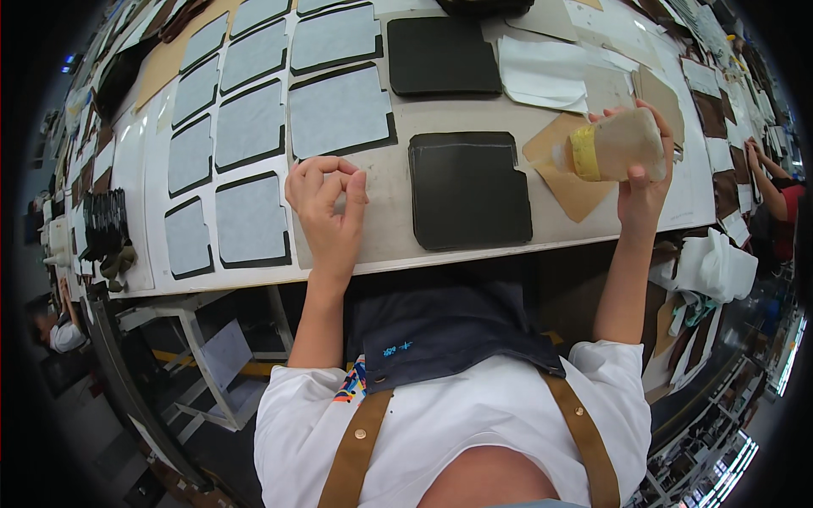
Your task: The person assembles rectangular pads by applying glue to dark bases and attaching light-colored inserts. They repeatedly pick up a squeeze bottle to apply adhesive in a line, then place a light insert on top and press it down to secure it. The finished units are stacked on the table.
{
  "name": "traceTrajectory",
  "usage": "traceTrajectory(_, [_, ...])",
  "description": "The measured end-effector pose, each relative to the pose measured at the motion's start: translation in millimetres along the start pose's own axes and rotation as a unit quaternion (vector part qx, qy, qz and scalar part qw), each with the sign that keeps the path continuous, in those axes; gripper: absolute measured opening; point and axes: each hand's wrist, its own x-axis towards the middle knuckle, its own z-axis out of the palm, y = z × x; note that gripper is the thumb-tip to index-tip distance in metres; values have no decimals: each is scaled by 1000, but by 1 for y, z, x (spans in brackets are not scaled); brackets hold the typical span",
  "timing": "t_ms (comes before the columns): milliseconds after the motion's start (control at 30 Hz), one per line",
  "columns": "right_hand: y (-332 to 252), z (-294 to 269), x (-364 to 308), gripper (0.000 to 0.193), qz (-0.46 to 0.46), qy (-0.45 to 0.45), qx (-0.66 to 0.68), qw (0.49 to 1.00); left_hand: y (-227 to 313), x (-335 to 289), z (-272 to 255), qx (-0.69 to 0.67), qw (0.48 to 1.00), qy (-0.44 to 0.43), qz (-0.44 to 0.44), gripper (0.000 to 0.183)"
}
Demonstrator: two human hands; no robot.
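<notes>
My right hand [648, 169] is wrapped round a cloudy plastic jar [622, 146] with a yellow band, tilted on its side with its narrower end to the left. Below it lies a tan piece of card [567, 161]. My left hand [329, 201] rests near the table's front edge with its fingers curled in, thumb close to the index finger; I see nothing between them. Between my hands is a stack of black notched panels [470, 193]. A second black stack [442, 56] sits behind it. Left of these, several grey-faced panels with black edges [252, 218] lie in rows.
White folded sheets [542, 74] and more card lie at the back right. A dark bundle [103, 222] hangs at the table's left end. A white bag [716, 264] is at the right, below the table edge. Another person's arm [766, 182] shows at the far right.
</notes>
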Motion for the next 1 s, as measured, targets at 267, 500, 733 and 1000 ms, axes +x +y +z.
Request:
traceTrajectory(267, [-7, 2, -12, 104, -26, -1, 4, 1000, 0, -1, 0, 0, 1000, 1, -1, 31])
traceTrajectory(500, [-11, -3, -17, 99, -55, -3, 11, 998, -1, -1, 0, 4, 1000, -1, -6, 32])
traceTrajectory(733, [-14, -7, -28, 107, -19, 9, 3, 1000, 2, 1, -1, 9, 1000, 1, -1, 32])
traceTrajectory(1000, [-11, -14, -45, 107, -20, 20, 36, 999, 2, 1, -1, 12, 1000, 2, -2, 32])
